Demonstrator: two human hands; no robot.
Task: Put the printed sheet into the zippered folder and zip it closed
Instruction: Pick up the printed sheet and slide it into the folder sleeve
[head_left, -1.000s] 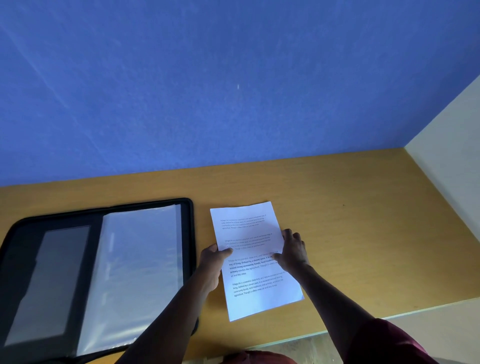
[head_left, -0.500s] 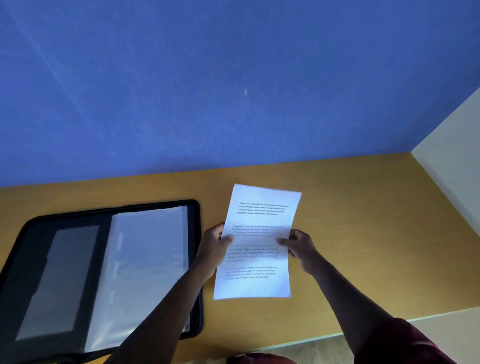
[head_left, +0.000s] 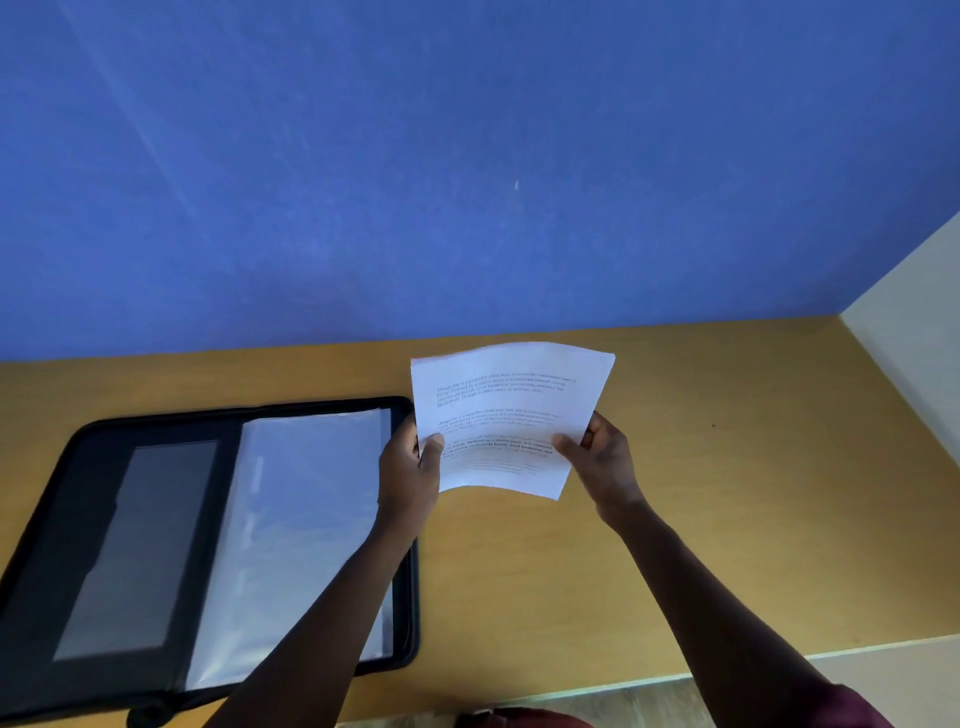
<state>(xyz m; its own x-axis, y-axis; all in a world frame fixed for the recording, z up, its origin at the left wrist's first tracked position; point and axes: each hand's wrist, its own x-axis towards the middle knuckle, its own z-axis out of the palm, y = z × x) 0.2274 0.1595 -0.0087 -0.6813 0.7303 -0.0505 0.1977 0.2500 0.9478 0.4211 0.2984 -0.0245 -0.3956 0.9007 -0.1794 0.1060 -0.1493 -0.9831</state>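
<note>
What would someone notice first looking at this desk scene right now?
Probably the white printed sheet, held up off the wooden desk at centre, bowed, with the left hand and right hand pinching its two sides. To its left, the black zippered folder lies open flat with a clear plastic sleeve showing. Behind everything rises a large blue wall.

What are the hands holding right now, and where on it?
The printed sheet, lifted off the desk. The left hand pinches its left edge and the right hand its right edge, both low on the page.
</note>
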